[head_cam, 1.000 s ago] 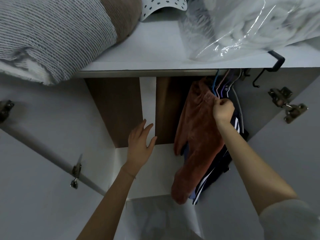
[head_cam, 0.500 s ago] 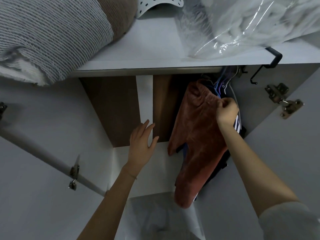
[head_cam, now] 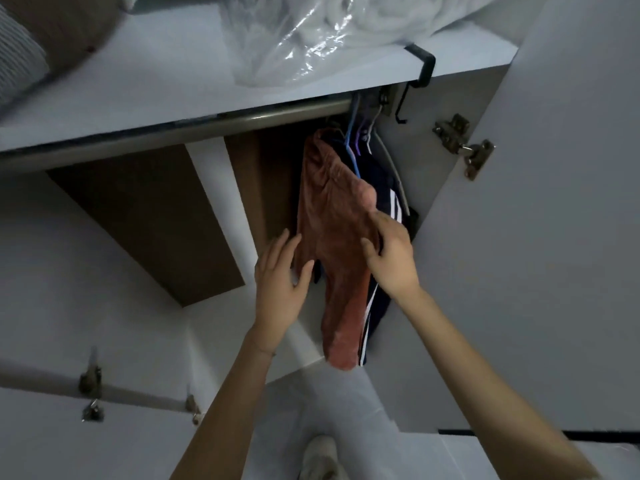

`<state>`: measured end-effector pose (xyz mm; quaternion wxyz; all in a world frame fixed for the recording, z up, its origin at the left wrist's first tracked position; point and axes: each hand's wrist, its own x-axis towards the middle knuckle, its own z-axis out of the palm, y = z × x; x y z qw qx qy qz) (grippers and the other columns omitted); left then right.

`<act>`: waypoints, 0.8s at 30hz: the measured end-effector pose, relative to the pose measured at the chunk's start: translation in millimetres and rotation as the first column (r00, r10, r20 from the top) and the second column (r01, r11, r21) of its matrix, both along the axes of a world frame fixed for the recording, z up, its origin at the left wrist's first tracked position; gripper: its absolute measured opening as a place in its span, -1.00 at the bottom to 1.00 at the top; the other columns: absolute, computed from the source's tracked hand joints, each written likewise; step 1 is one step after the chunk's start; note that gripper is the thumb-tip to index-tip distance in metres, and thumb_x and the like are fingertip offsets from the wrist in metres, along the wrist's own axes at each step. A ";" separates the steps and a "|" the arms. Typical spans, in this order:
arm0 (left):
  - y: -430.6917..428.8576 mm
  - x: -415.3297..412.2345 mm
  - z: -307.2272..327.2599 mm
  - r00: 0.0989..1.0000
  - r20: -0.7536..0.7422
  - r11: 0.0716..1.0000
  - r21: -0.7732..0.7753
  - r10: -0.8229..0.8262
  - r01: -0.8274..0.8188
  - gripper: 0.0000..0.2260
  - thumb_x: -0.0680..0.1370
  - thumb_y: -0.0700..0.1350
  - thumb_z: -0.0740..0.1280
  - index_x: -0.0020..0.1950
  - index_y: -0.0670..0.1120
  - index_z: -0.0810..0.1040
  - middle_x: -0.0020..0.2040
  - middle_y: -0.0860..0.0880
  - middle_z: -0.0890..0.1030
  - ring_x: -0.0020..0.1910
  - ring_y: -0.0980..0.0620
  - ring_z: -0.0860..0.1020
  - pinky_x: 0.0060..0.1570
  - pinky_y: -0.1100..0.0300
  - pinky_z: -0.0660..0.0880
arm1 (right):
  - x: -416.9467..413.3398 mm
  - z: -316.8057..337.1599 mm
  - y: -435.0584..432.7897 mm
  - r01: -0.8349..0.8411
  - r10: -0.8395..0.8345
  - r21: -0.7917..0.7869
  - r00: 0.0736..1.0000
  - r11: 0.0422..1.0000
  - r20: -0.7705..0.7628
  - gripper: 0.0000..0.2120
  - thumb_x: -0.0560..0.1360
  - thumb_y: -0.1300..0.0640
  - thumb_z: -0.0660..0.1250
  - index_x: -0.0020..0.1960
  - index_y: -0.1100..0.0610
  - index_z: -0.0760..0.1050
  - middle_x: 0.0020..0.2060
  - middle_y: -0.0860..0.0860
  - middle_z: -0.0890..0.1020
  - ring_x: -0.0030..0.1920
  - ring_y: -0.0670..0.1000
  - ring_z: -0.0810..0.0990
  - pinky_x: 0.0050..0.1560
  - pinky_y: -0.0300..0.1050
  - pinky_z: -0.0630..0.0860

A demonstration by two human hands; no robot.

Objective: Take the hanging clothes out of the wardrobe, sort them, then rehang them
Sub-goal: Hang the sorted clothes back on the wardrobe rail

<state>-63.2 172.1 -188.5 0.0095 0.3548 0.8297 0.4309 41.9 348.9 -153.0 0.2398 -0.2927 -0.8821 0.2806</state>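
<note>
Clothes (head_cam: 346,220) hang bunched at the right end of the rail (head_cam: 207,124), under the wardrobe shelf (head_cam: 156,81). Frontmost below the rail is a rust-brown garment (head_cam: 329,244), gathered at its top and trailing down in a long leg. Just behind it, further toward the rail's right end, hangs a dark navy garment with white stripes (head_cam: 388,202). Thin blue and purple hangers (head_cam: 351,147) hook over the rail at that end, and a pale hanger arm slopes down beside the navy cloth.

Well below the rail, the left hand (head_cam: 280,285) is spread flat with straight fingers (head_cam: 284,240). It grips nothing, and its thumb is at the brown garment's left edge; whether it touches the cloth is unclear. The right hand (head_cam: 391,254) lies against the same garment's right side, the thumb splayed over the brown cloth and the fingers lightly bent. I cannot tell whether any cloth is caught between them.

Above the rail, a clear plastic bag of white bedding (head_cam: 311,32) rests on the shelf. A black hook (head_cam: 424,69) clips over the shelf edge past the rail's right end. A metal hinge (head_cam: 464,147) sits on the wardrobe door (head_cam: 554,237) to the right of that. Far below the rail, a pale shoe (head_cam: 320,455) shows on the floor.
</note>
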 end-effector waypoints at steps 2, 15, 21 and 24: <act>12.1 18.8 0.9 0.999 -0.010 0.999 0.013 -0.052 0.052 -0.57 0.61 0.02 0.29 0.47 -0.05 0.39 0.50 -0.03 0.34 0.49 -0.04 0.28 0.48 0.04 0.19 | 31.4 -7.3 -13.7 0.017 -0.017 0.006 1.000 1.000 0.010 -0.54 0.56 0.23 0.33 0.44 0.21 0.39 0.38 0.14 0.45 0.42 0.14 0.34 0.46 -0.04 0.21; 15.9 292.0 -21.6 0.920 0.060 0.921 -0.007 -0.388 0.389 -0.65 0.60 -0.09 0.32 0.37 -0.16 0.48 0.30 -0.07 0.55 0.32 -0.06 0.47 0.35 0.06 0.37 | 364.7 -30.6 -101.3 0.288 -0.289 0.022 0.953 0.957 0.090 -0.65 0.53 0.27 0.32 0.31 0.20 0.51 0.19 0.10 0.60 0.22 0.17 0.53 0.24 0.02 0.45; 17.2 440.6 -34.7 0.786 0.003 0.784 -0.056 -0.619 0.618 -0.69 0.60 -0.11 0.33 0.33 -0.15 0.51 0.24 -0.08 0.58 0.24 -0.08 0.50 0.27 0.11 0.39 | 536.3 -43.8 -130.0 0.564 -0.559 -0.022 0.822 0.825 0.114 -0.67 0.56 0.25 0.31 0.32 0.20 0.51 0.21 0.09 0.60 0.23 0.15 0.53 0.26 0.02 0.44; 33.1 506.7 -38.2 0.696 0.011 0.693 -0.082 -0.718 0.716 -0.69 0.59 -0.13 0.34 0.33 -0.16 0.52 0.24 -0.11 0.58 0.24 -0.12 0.51 0.28 0.04 0.42 | 608.8 -49.5 -138.2 0.685 -0.673 -0.043 0.725 0.728 0.151 -0.68 0.58 0.22 0.29 0.33 0.17 0.50 0.22 0.07 0.60 0.26 0.12 0.51 0.29 -0.04 0.40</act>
